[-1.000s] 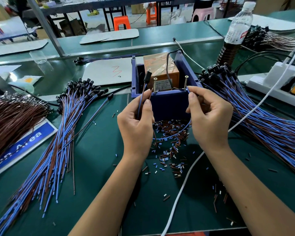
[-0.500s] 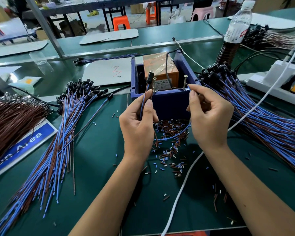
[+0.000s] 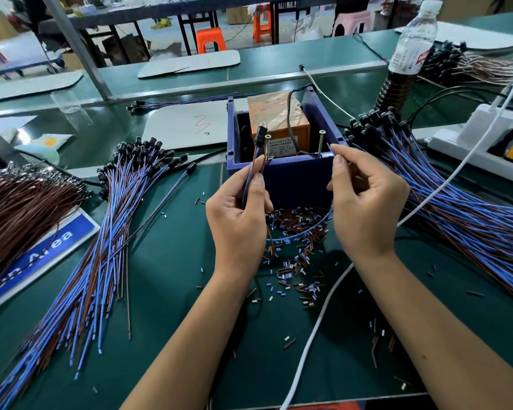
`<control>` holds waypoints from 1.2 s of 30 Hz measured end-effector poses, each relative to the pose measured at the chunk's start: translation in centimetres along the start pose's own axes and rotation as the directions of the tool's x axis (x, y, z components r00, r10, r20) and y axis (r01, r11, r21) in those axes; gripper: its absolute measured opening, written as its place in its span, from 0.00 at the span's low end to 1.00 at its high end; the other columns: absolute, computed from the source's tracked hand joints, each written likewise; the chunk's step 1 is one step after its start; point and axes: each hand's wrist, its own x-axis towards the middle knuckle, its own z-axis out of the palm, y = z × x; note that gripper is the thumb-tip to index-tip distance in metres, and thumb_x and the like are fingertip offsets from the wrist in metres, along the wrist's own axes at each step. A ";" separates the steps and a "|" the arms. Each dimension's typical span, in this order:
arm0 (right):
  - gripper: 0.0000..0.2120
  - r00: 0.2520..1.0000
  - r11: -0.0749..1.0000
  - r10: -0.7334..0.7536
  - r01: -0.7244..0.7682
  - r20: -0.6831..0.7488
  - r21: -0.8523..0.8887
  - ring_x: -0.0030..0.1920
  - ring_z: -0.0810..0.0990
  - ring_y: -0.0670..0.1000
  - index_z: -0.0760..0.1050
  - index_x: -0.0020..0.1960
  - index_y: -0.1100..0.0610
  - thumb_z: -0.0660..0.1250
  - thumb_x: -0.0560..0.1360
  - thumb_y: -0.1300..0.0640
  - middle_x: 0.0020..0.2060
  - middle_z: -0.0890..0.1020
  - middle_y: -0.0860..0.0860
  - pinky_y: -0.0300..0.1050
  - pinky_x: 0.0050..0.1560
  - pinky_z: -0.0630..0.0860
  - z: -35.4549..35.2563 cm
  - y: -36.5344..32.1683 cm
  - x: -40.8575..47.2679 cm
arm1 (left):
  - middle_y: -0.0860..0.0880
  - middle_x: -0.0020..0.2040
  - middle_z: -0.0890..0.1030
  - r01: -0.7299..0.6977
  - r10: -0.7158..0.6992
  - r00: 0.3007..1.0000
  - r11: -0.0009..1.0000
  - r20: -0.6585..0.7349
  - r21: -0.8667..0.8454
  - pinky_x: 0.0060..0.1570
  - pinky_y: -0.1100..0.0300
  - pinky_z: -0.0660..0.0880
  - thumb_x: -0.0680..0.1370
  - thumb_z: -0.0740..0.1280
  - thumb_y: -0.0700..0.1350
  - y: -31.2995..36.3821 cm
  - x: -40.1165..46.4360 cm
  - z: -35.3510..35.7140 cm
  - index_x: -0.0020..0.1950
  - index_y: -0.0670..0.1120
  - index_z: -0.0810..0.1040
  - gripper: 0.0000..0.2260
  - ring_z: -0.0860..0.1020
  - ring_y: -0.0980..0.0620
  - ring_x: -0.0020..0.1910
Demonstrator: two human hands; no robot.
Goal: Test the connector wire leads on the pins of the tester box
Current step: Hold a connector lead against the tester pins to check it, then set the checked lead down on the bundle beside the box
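Pinching the wire (image 3: 251,179) upright, the left hand (image 3: 237,220) is sitting just below the left pin (image 3: 267,147) (the right hand (image 3: 365,196) is gripping the lead ends beside the right pin (image 3: 321,142)).

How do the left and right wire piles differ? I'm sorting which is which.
The left pile fans toward the person, its bare blue and brown lead ends nearest. The right pile runs off the frame's right edge, so its lead ends are unseen. The right pile lies under a white cable; the left does not. Both have black connectors at the far end.
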 end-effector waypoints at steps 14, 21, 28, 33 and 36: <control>0.10 0.999 1.000 -0.026 0.027 0.045 -0.012 0.38 0.83 0.41 0.86 0.59 0.59 0.67 0.83 0.58 0.38 0.83 0.43 0.36 0.42 0.77 0.1 -0.1 0.1 | 0.52 0.30 0.72 -0.004 0.005 1.000 0.999 -0.013 0.033 0.30 0.68 0.66 0.84 0.65 0.39 0.0 0.0 0.0 0.62 0.48 0.84 0.12 0.67 0.58 0.27; 0.11 0.998 0.999 -0.036 0.037 0.050 -0.013 0.39 0.83 0.41 0.86 0.59 0.58 0.67 0.83 0.58 0.39 0.84 0.44 0.36 0.43 0.77 0.0 -0.2 0.1 | 0.51 0.30 0.72 0.000 0.000 1.000 1.000 -0.009 0.031 0.30 0.68 0.66 0.84 0.64 0.38 0.0 0.0 0.0 0.62 0.48 0.84 0.12 0.67 0.58 0.27; 0.10 0.997 0.999 -0.033 0.034 0.063 -0.016 0.39 0.83 0.40 0.86 0.59 0.59 0.67 0.83 0.58 0.39 0.84 0.44 0.32 0.43 0.76 -0.1 -0.4 0.1 | 0.50 0.30 0.71 -0.004 0.004 1.000 1.000 -0.012 0.031 0.29 0.67 0.65 0.83 0.64 0.39 -0.1 -0.1 -0.1 0.62 0.48 0.84 0.12 0.66 0.58 0.27; 0.10 0.997 0.999 -0.032 0.033 0.069 -0.019 0.39 0.84 0.40 0.86 0.59 0.59 0.67 0.83 0.59 0.40 0.84 0.44 0.32 0.42 0.76 -0.2 -0.6 0.0 | 0.53 0.30 0.71 -0.002 0.002 1.000 1.000 -0.020 0.019 0.29 0.65 0.65 0.83 0.65 0.40 -0.3 0.0 -0.2 0.62 0.47 0.85 0.12 0.66 0.55 0.28; 0.10 0.997 0.999 -0.031 0.033 0.071 -0.021 0.39 0.84 0.40 0.86 0.59 0.59 0.67 0.83 0.59 0.40 0.84 0.44 0.31 0.43 0.76 -0.3 -0.6 0.0 | 0.55 0.31 0.71 0.004 -0.003 1.000 1.000 -0.026 0.014 0.29 0.65 0.65 0.82 0.65 0.40 -0.5 0.1 -0.2 0.62 0.47 0.85 0.12 0.66 0.55 0.29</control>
